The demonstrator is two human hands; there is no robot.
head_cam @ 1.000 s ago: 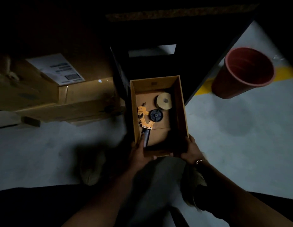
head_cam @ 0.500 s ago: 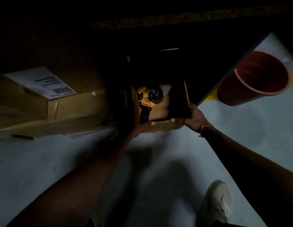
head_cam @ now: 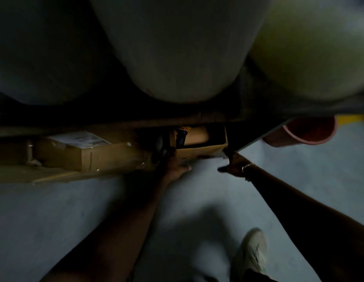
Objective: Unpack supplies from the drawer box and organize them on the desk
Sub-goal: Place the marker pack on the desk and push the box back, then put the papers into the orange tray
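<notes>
The open cardboard drawer box (head_cam: 199, 152) sits low under the dark front edge of the desk (head_cam: 116, 122), with only its near part showing. Inside it I make out the yellow and black tape dispenser (head_cam: 182, 134) and a brown patch of the box floor; the rest is hidden by the desk. My left hand (head_cam: 174, 165) grips the box's near left corner. My right hand (head_cam: 233, 164) holds the near right corner, fingers up on the wall and thumb pointing left.
Large pale rolls (head_cam: 177, 47) lie across the desk and fill the top of the view. A taped cardboard carton with a white label (head_cam: 81, 153) lies left of the box. A red bucket (head_cam: 307, 133) stands at the right. My shoe (head_cam: 250, 255) is on the grey floor.
The drawer box has gone from near my body to far under the desk edge, both hands staying on it with arms stretched out. The view has lifted, so the rolls on the desk show.
</notes>
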